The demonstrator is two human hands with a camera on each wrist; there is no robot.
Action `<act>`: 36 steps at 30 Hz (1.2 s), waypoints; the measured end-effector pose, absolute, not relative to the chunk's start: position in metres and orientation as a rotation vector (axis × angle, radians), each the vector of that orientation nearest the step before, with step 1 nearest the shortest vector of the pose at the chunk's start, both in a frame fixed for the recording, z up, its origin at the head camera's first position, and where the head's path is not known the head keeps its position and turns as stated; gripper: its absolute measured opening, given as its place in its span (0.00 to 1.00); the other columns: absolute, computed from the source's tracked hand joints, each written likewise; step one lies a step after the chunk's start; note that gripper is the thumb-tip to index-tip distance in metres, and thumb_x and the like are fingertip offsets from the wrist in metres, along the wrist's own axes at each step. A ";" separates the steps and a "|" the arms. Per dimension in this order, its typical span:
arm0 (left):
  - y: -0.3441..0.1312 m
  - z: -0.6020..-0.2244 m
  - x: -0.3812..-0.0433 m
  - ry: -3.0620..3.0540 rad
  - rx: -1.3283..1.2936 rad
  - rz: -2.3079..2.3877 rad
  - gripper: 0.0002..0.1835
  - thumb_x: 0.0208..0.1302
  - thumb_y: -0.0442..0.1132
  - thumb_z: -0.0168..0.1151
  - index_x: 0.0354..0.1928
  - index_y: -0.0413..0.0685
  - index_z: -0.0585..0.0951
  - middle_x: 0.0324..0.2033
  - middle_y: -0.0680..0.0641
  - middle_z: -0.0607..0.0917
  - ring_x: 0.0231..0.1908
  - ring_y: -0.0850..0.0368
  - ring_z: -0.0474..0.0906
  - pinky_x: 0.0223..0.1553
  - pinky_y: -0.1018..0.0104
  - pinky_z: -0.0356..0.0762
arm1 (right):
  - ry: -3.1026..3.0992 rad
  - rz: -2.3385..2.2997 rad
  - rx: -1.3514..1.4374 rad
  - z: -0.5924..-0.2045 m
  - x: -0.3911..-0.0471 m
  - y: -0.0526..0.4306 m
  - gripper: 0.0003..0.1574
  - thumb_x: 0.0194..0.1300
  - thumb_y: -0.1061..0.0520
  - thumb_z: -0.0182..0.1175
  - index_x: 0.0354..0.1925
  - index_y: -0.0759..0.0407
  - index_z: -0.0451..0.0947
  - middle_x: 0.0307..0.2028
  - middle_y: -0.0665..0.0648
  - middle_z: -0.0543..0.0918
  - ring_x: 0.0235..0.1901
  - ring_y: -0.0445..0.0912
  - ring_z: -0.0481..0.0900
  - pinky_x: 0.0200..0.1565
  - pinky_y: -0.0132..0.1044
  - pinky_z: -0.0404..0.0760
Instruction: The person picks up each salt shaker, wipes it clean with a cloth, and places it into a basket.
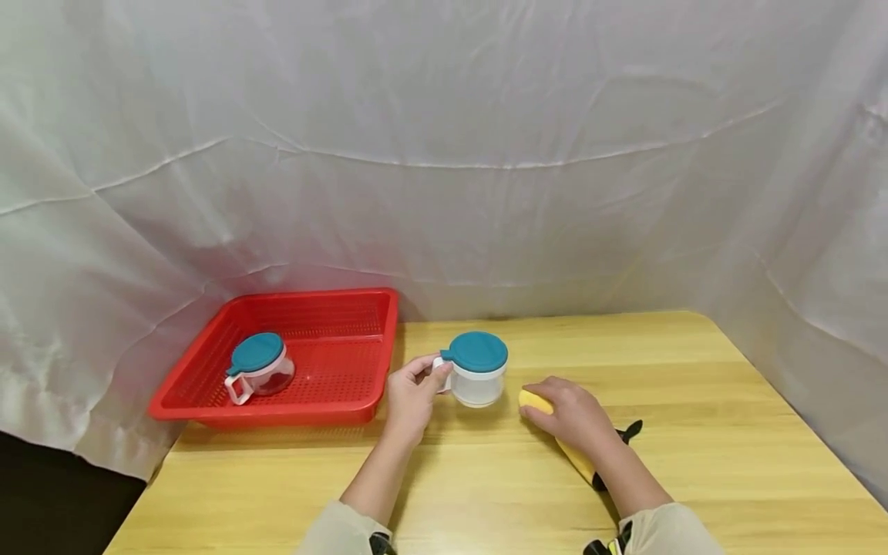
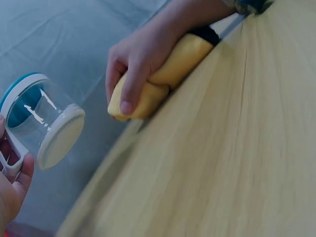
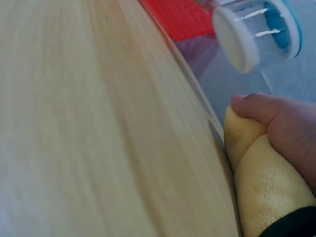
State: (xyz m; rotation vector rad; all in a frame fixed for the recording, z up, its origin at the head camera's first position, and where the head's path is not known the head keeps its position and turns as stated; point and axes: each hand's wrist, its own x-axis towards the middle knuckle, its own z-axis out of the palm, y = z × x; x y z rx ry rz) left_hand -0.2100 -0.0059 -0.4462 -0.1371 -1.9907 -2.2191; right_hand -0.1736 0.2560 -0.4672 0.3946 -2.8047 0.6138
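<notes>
Seasoning jar (image 1: pixel 477 389) is raised above the wood-grained counter (image 1: pixel 735 432), near its middle; the left hand (image 1: pixel 411 397) grasps its white loop handle (image 2: pixel 17 148). I judge the jar light and stiff, with a smooth wall which could be slippery; whether it is glass or plastic, I cannot tell, so it may be fragile. The handle seems the surest place to hold. Its body is a short, clear cylinder, with a flat teal lid (image 1: pixel 479 351) and a round white base.

At four o'clock from it, the right hand (image 1: pixel 572 412) grips a yellow plush toy (image 3: pixel 269 185) on the counter. Its fabric is fuzzy with black parts; it should be soft and easily squeezed. At nine o'clock, a red perforated basket (image 1: pixel 264 416), apparently plastic, contains a similar jar (image 1: pixel 276 380), tilted.
</notes>
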 end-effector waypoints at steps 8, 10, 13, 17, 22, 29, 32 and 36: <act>-0.008 -0.426 -0.199 -1.948 -0.190 -2.243 0.14 0.58 0.36 0.72 0.45 0.38 0.86 0.36 0.42 0.86 0.35 0.55 0.81 0.33 0.62 0.87 | -2.605 0.981 0.152 -0.458 -0.175 0.256 0.24 0.61 0.41 0.68 0.50 0.52 0.85 0.44 0.53 0.86 0.40 0.48 0.82 0.39 0.42 0.84; -0.009 -0.420 -0.197 -1.939 -0.193 -2.233 0.13 0.59 0.37 0.71 0.45 0.39 0.86 0.36 0.42 0.85 0.36 0.55 0.81 0.33 0.61 0.87 | -2.522 1.102 0.070 -0.445 -0.178 0.253 0.25 0.61 0.40 0.68 0.51 0.51 0.85 0.45 0.53 0.86 0.38 0.46 0.81 0.35 0.35 0.83; -0.010 -0.409 -0.194 -1.925 -0.194 -2.210 0.14 0.59 0.37 0.71 0.46 0.39 0.85 0.36 0.42 0.85 0.36 0.54 0.81 0.33 0.61 0.87 | -2.349 1.294 -0.024 -0.423 -0.182 0.245 0.24 0.61 0.42 0.69 0.51 0.51 0.85 0.46 0.53 0.86 0.36 0.45 0.80 0.32 0.29 0.82; -0.014 -0.397 -0.191 -1.877 -0.200 -2.205 0.13 0.60 0.36 0.70 0.45 0.37 0.85 0.34 0.42 0.83 0.34 0.54 0.80 0.31 0.61 0.87 | -2.134 1.469 0.013 -0.397 -0.181 0.226 0.19 0.61 0.49 0.70 0.50 0.50 0.85 0.46 0.52 0.86 0.36 0.43 0.79 0.31 0.28 0.82; -0.019 -0.392 -0.192 -1.856 -0.222 -2.238 0.14 0.60 0.36 0.70 0.46 0.36 0.84 0.36 0.42 0.84 0.34 0.54 0.81 0.31 0.61 0.87 | -2.041 1.404 0.260 -0.384 -0.169 0.202 0.19 0.57 0.61 0.72 0.49 0.54 0.86 0.44 0.54 0.86 0.39 0.38 0.80 0.35 0.24 0.82; -0.022 -0.389 -0.188 -1.874 -0.227 -2.282 0.14 0.60 0.35 0.70 0.46 0.36 0.84 0.37 0.42 0.86 0.34 0.55 0.81 0.32 0.63 0.87 | -1.961 1.288 0.386 -0.386 -0.159 0.191 0.23 0.51 0.68 0.73 0.48 0.61 0.85 0.44 0.59 0.86 0.43 0.35 0.81 0.41 0.21 0.81; -0.018 -0.387 -0.186 -1.869 -0.235 -2.298 0.13 0.60 0.34 0.70 0.45 0.35 0.84 0.37 0.42 0.86 0.34 0.56 0.82 0.32 0.64 0.87 | -1.921 1.263 0.404 -0.386 -0.159 0.188 0.23 0.51 0.68 0.73 0.48 0.61 0.85 0.44 0.58 0.85 0.43 0.37 0.80 0.42 0.21 0.81; -0.013 -0.384 -0.182 -1.859 -0.236 -2.277 0.13 0.59 0.34 0.71 0.44 0.35 0.84 0.36 0.42 0.86 0.34 0.57 0.82 0.30 0.63 0.87 | -1.816 1.164 0.473 -0.386 -0.161 0.186 0.22 0.49 0.67 0.72 0.46 0.65 0.85 0.43 0.61 0.85 0.42 0.41 0.80 0.43 0.20 0.80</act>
